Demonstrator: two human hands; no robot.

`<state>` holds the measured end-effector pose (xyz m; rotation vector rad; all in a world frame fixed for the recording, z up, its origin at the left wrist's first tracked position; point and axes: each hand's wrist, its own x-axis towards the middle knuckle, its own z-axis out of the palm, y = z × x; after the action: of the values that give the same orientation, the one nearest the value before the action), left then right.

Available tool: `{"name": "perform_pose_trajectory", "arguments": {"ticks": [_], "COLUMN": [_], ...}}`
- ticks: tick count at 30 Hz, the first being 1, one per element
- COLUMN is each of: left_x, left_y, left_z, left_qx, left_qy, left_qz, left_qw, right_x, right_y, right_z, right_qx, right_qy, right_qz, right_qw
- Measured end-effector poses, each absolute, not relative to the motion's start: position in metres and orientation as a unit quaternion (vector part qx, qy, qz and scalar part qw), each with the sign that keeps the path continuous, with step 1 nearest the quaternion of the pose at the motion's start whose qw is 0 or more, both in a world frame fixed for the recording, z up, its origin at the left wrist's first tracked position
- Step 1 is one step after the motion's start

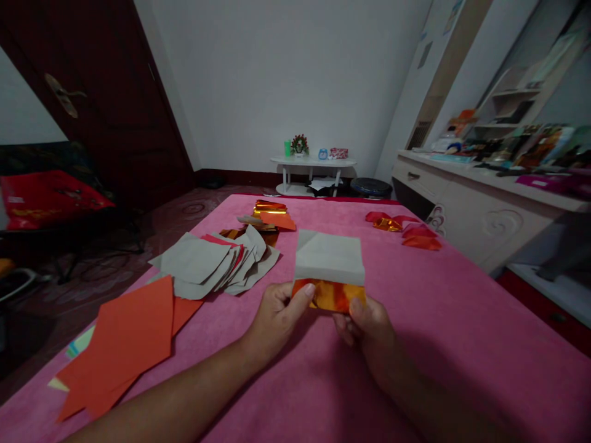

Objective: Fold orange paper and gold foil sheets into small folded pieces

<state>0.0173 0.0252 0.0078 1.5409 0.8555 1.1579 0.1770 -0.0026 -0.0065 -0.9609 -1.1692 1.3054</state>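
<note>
Between my two hands is a sheet of foil paper, grey on its upper face, with its near edge folded over to show a shiny gold-orange strip. My left hand pinches the strip's left end, thumb on top. At the right end my right hand grips the same strip between thumb and fingers. The sheet's far part stands out flat away from me, above the pink cloth. Left of my left hand lies a loose pile of grey-backed sheets, with a few red edges among them.
Orange paper sheets lie at the left on the pink cloth. Gold foil pieces sit at the far middle, folded red and gold pieces at the far right. Beyond are a small white table and a cluttered dresser.
</note>
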Motion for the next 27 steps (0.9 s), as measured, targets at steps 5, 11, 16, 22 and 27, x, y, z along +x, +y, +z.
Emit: {"name": "perform_pose_trajectory", "arguments": {"ticks": [5, 11, 16, 22, 27], "left_x": [0.024, 0.005, 0.000, 0.003, -0.001], "left_y": [0.019, 0.035, 0.043, 0.044, 0.047], "left_z": [0.004, -0.001, -0.001, -0.003, 0.002], "left_qx": [0.633, 0.583, 0.585, 0.740, 0.730], "left_qy": [0.358, 0.426, 0.381, 0.345, 0.368], "left_qz": [0.443, 0.498, 0.550, 0.493, 0.503], "left_qw": [0.524, 0.480, 0.459, 0.301, 0.282], "right_x": [0.172, 0.195, 0.203, 0.196, 0.198], "right_y": [-0.002, 0.012, 0.018, 0.010, 0.008], "right_z": [-0.006, -0.005, -0.007, -0.007, -0.006], "right_qx": [-0.467, -0.472, -0.475, -0.486, -0.466], "right_qy": [-0.443, -0.365, -0.371, -0.432, -0.439], "right_qz": [0.536, 0.505, 0.510, 0.543, 0.549], "right_qw": [0.546, 0.624, 0.613, 0.532, 0.537]}}
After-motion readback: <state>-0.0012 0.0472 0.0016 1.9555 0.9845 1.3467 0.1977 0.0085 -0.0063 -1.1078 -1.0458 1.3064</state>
